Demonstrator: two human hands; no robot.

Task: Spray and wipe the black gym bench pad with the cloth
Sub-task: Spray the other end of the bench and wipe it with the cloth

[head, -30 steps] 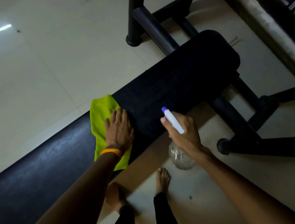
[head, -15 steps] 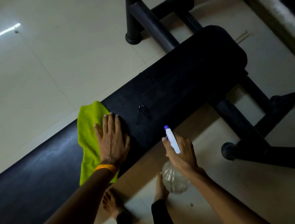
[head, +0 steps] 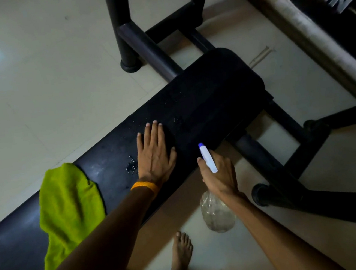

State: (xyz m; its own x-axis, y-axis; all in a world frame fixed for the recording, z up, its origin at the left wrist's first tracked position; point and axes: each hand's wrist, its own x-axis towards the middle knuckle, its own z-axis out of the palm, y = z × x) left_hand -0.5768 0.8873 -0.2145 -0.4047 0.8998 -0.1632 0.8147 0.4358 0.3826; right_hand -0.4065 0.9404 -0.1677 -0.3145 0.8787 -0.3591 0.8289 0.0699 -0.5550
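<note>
Screening the neck of the spray bottle (head: 217, 216), the right hand (head: 220, 175) is curled round it (nozzle visible); the left hand (head: 155, 153) is laid flat on the bench pad (head: 217, 94).

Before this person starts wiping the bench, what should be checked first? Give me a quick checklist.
1. Spray on the bench pad: ok, droplets are visible.
2. Cloth in hand: not ok, it lies on the pad, apart from the left hand.
3. Left hand free to take it: ok, it rests flat on the pad and holds nothing.
4. Spray bottle secure: ok, the right hand grips it beside the pad.
5. Whole pad wetted: cannot tell, too dark.
</note>
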